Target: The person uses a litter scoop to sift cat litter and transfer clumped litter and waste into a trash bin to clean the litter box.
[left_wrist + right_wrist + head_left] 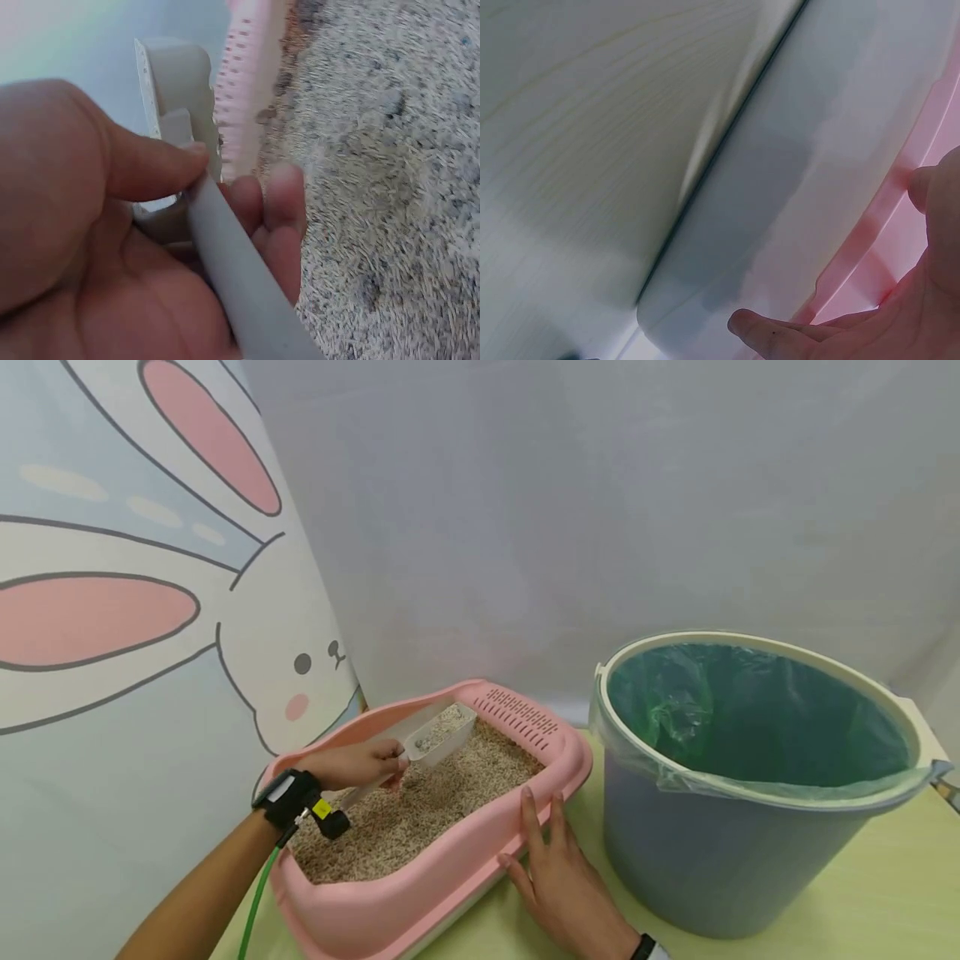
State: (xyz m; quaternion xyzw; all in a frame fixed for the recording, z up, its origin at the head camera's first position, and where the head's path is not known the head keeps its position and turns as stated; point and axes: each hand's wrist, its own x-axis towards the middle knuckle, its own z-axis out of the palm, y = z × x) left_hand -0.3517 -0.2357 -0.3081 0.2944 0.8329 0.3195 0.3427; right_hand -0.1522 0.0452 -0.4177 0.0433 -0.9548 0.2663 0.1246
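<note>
A white litter scoop (444, 737) with some litter and grey bits in it is raised over the pink litter box (420, 893). My left hand (360, 766) grips its handle, thumb on top; the handle (244, 277) runs across the palm in the left wrist view. Below lies tan, grainy litter (420, 810) with a few darker clumps. My right hand (562, 889) rests against the near right side of the box, its fingers fairly straight. In the right wrist view, the fingers lie along the pink rim (855, 247) above the white base (757, 195).
To the right of the box stands a large grey bin (697, 852), lined with a green translucent bag (675, 710). Both stand on a pale wood-grain table (847, 893). A grey curtain (600, 527) hangs behind, and a rabbit-print sheet (112, 810) on the left.
</note>
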